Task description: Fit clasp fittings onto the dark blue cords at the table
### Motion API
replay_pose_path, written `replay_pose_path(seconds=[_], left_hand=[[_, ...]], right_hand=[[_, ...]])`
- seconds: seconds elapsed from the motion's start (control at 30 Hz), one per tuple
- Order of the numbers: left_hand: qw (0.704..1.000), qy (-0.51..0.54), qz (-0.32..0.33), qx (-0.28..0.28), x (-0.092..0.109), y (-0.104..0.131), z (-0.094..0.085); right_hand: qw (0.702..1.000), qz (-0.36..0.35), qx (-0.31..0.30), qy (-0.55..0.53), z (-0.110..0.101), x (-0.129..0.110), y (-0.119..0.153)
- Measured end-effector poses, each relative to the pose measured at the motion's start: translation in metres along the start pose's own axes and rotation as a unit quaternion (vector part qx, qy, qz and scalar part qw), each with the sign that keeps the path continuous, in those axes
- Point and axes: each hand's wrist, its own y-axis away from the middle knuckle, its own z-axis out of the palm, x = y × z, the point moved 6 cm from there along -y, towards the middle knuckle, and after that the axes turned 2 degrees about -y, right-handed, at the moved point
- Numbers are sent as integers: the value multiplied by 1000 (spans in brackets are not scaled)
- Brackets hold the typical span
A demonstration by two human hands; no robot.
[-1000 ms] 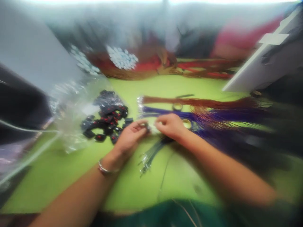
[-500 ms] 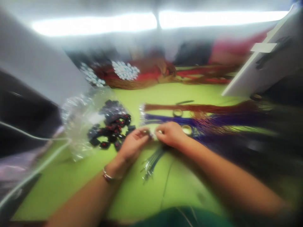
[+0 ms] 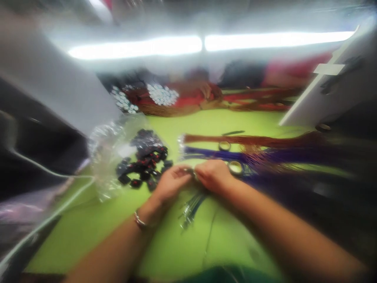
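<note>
Over the middle of the green table, my left hand (image 3: 173, 181) and my right hand (image 3: 215, 175) meet, fingertips almost touching. Both are closed in a pinch. Between the left fingertips a small dark piece shows, too blurred to name. Whatever the right fingers hold is hidden by the hand. Just below my right hand lies a bundle of dark wires (image 3: 191, 208) with shiny metal terminals at their ends. To the left of my left hand are several black connector housings (image 3: 144, 169) with red parts, spilling from a clear plastic bag (image 3: 103, 157).
Brown wires (image 3: 212, 138) and blue wires (image 3: 206, 153) lie behind my hands, with two tape rolls (image 3: 235, 168) (image 3: 224, 146) near them. Across the table, a co-worker's hand (image 3: 207, 92) is by red and brown wire bundles. White panels (image 3: 318, 84) flank the table.
The whole view has shifted slightly, so things sit lower and further right. My hands have come closer together, and the pale gap between their fingertips has narrowed.
</note>
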Motion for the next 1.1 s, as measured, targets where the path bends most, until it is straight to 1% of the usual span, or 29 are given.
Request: replay_pose_path(seconds=[0.1, 0.17, 0.23, 0.33, 0.47, 0.67, 0.73, 0.83, 0.9, 0.93, 0.97, 1.0, 1.03, 1.07, 1.1], left_hand=[[1000, 9, -17, -9, 1, 1, 1], [1000, 7, -21, -7, 2, 0, 1], [1000, 1, -20, -4, 2, 0, 0], [1000, -10, -11, 1, 1, 0, -1], [999, -41, 4, 2, -1, -1, -1], [997, -70, 18, -30, -5, -6, -2], [997, -75, 22, -27, -6, -6, -1], [995, -86, 37, -23, -3, -3, 2], [989, -121, 84, -12, 7, -1, 1], [980, -158, 124, 9, 15, 0, -4], [962, -204, 175, 41, 26, 1, -10], [935, -261, 226, 79, 37, 3, -18], [901, -315, 273, 119, 47, 4, -27], [868, -366, 304, 143, 55, 5, -34], [833, -425, 318, 155, 59, 3, -39]], right_hand=[[997, 18, 10, -73, -1, 4, -1], [988, 30, 20, -149, -4, 8, -1], [981, 25, 28, -192, -6, 10, -1], [986, 13, 34, -160, -6, 9, -1], [995, 14, 26, -99, 0, 7, 0], [997, 16, 18, -78, 11, 3, 2], [996, 22, 13, -84, 11, 2, 2], [993, 40, 11, -109, 2, 5, -1], [988, 65, 18, -141, -15, 15, -3], [983, 80, 21, -161, -27, 23, -3], [978, 93, 19, -183, -40, 32, -2], [973, 105, 15, -205, -54, 44, 2], [969, 112, 3, -220, -69, 56, 7], [965, 122, -8, -231, -84, 70, 15], [961, 134, -18, -241, -98, 85, 26]])
